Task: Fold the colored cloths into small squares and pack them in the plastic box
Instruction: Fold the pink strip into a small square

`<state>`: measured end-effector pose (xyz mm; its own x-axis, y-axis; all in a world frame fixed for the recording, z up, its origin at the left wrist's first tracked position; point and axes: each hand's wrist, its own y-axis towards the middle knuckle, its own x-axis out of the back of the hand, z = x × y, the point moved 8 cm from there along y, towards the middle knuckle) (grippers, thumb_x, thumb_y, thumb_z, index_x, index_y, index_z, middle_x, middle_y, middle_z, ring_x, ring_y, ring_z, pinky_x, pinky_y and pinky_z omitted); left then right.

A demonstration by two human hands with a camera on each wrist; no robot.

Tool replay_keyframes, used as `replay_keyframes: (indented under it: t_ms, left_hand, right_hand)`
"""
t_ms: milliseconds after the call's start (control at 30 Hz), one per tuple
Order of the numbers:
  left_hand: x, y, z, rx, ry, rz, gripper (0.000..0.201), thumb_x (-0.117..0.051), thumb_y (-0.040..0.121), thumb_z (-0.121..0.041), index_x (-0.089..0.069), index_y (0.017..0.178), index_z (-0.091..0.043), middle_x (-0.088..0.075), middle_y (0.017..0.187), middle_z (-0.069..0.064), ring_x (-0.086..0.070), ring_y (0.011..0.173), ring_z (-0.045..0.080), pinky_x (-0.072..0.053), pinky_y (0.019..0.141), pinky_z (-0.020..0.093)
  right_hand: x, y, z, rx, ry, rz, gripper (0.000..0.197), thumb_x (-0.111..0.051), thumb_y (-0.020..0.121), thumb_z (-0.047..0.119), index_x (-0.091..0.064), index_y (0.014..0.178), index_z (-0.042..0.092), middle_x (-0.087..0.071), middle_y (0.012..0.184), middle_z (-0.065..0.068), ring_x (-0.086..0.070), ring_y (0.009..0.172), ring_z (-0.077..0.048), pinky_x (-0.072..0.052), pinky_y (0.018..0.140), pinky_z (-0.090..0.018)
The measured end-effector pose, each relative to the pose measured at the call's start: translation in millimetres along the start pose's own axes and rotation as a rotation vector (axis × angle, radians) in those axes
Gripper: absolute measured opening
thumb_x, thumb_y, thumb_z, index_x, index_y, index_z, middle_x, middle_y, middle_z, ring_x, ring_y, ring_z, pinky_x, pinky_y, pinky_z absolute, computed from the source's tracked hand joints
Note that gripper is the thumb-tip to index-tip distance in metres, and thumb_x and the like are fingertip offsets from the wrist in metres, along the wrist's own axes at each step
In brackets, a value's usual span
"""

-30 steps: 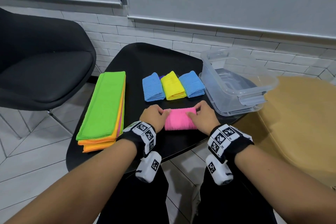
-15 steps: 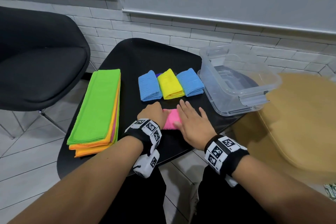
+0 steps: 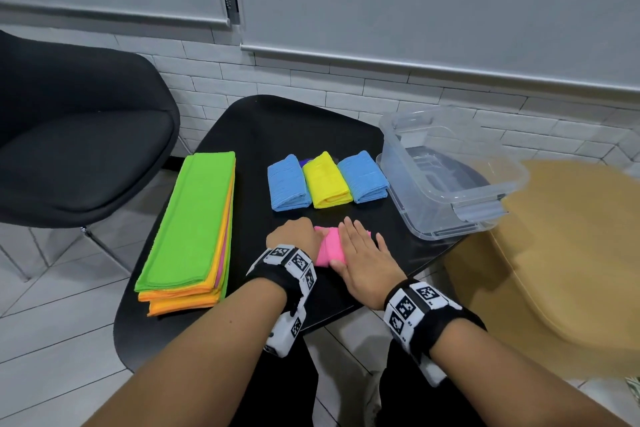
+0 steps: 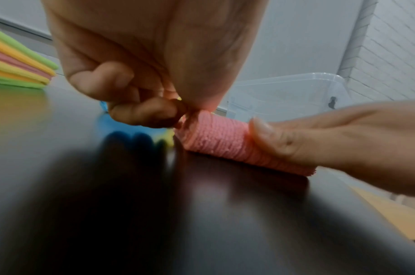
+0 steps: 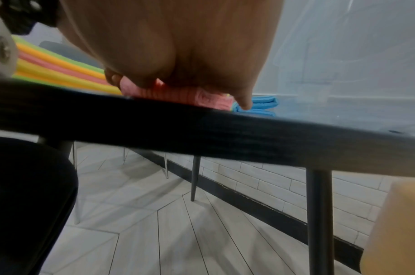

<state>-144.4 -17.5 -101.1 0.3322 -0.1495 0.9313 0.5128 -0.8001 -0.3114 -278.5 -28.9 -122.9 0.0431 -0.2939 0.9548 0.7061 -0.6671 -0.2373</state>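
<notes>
A pink cloth [image 3: 331, 248] [image 4: 221, 137] [image 5: 175, 94], folded small, lies near the front edge of the black table [image 3: 284, 125]. My left hand [image 3: 296, 236] [image 4: 154, 113] pinches its left end with curled fingers. My right hand [image 3: 362, 253] [image 5: 201, 74] lies flat on top of it, fingers straight, pressing it down. Behind them sit three folded cloths in a row: blue [image 3: 287, 182], yellow [image 3: 327, 180], blue [image 3: 362, 177]. The clear plastic box [image 3: 446, 170] stands at the table's right, with no cloths inside.
A stack of long unfolded cloths [image 3: 188, 229], green on top with orange and pink beneath, lies along the table's left side. A black chair [image 3: 76, 135] stands to the left. A tan rounded seat [image 3: 561, 253] is at the right, beside the box.
The pink cloth has been folded over from right to left into a narrower bundle. My right hand went from gripping its right end to lying flat on top; my left hand stayed put.
</notes>
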Motion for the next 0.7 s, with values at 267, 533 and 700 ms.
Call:
replay_keyframes:
  t_ms: [267,533,700]
  left_hand:
    - [10,-18,11,0.014,-0.094,-0.023,0.041,-0.053,0.089,-0.055,-0.047,0.082,-0.015,-0.057,0.087,0.005,-0.055,0.074,0.022,-0.043,0.063,0.03]
    - [-1,-25,8,0.021,-0.379,0.236,0.055,-0.072,0.082,-0.036,-0.051,0.118,-0.001,-0.062,0.118,0.016,-0.065,0.102,0.028,-0.052,0.077,0.032]
    - [-11,-20,10,0.009,-0.433,0.378,0.044,-0.072,0.083,-0.034,-0.057,0.109,-0.002,-0.05,0.072,0.006,-0.047,0.054,0.014,-0.04,0.044,0.022]
  right_hand:
    - [38,-11,-5,-0.018,0.224,0.042,0.047,-0.054,0.093,0.021,-0.045,0.138,0.012,-0.056,0.131,-0.008,-0.053,0.121,-0.024,-0.043,0.101,-0.039]
    - [32,-21,-14,-0.131,0.417,-0.064,0.051,-0.075,0.079,0.025,-0.052,0.123,0.013,-0.058,0.117,-0.003,-0.055,0.106,-0.017,-0.042,0.086,-0.024]
    - [29,-25,-20,-0.179,0.529,-0.049,0.039,-0.078,0.076,0.027,-0.056,0.105,0.013,-0.057,0.096,0.003,-0.053,0.086,-0.012,-0.04,0.066,-0.022]
